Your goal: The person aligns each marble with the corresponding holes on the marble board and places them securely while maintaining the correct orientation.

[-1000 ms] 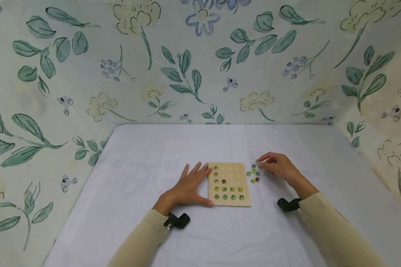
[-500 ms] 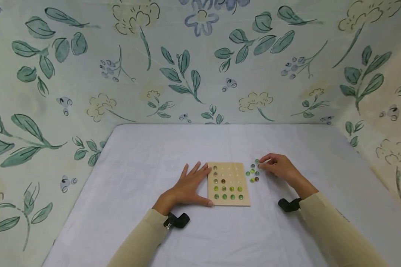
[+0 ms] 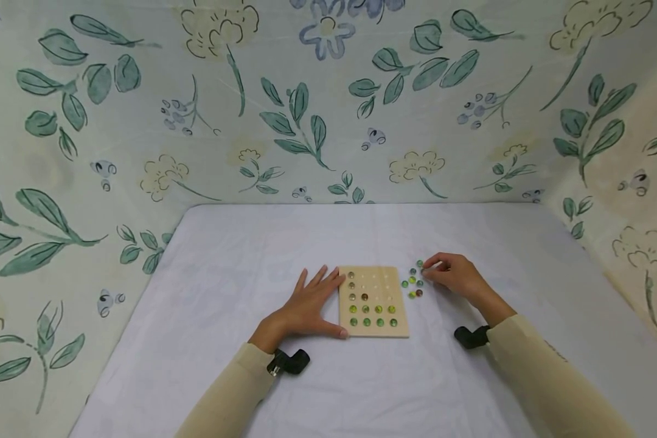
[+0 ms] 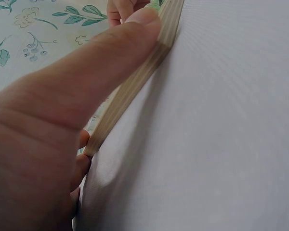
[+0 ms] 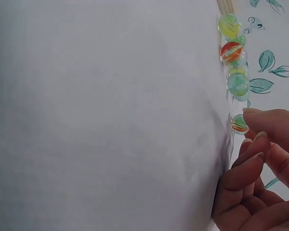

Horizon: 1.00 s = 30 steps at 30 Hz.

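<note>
A square wooden board [image 3: 383, 330] lies on the table with marbles in its hollows. Two full rows, green and yellow-green, fill its near side; clear marbles run up the left column beside a reddish-brown marble [image 3: 364, 297]. My left hand [image 3: 305, 310] rests along the board's left side, fingers spread, thumb at the near corner. Right of the board, my right hand [image 3: 457, 277] pinches a green marble with red-orange stripes [image 5: 240, 124] between thumb and index finger, low over the cloth. Its other fingers are curled.
Several loose marbles [image 3: 412, 280] lie in a cluster between the board and my right hand, one of them with a red-orange swirl [image 5: 231, 52]. White cloth [image 3: 224, 255] covers the table. A floral curtain [image 3: 328, 121] stands behind it.
My right hand has moved slightly nearer, from the farthest green marble to the one beside it. That green marble now shows uncovered. My left hand stays in place on the board.
</note>
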Each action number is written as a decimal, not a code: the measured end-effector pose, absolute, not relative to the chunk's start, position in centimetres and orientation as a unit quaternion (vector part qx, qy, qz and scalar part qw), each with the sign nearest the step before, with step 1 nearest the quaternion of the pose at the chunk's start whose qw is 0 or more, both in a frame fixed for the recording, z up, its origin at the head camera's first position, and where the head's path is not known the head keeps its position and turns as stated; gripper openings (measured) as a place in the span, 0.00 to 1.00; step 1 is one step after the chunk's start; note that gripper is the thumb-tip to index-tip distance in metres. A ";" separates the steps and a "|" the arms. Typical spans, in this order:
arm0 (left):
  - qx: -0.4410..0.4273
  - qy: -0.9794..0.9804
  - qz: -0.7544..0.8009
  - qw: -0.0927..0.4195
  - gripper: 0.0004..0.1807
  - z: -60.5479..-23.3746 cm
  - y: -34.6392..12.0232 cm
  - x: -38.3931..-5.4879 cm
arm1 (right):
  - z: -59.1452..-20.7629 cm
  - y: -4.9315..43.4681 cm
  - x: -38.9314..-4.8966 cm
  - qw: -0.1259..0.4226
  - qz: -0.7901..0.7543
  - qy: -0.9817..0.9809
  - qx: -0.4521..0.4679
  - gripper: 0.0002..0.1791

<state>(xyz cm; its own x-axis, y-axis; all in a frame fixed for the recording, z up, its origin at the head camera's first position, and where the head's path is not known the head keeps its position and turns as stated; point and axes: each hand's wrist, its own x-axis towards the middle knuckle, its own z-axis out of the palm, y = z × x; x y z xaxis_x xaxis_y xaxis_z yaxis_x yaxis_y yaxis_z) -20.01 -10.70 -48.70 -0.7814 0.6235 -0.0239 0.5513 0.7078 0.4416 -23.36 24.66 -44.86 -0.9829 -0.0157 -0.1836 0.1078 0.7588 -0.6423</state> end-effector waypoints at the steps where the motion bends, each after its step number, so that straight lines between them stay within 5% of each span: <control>1: 0.319 0.920 0.211 0.086 0.64 -48.7 -10.7 -20.0 | -44.9 24.7 -23.4 0.088 -0.344 0.934 0.024 0.12; 30: 0.314 0.921 0.214 0.092 0.64 -48.7 -10.7 -20.0 | -45.4 24.3 -23.8 0.082 -0.274 0.958 0.001 0.09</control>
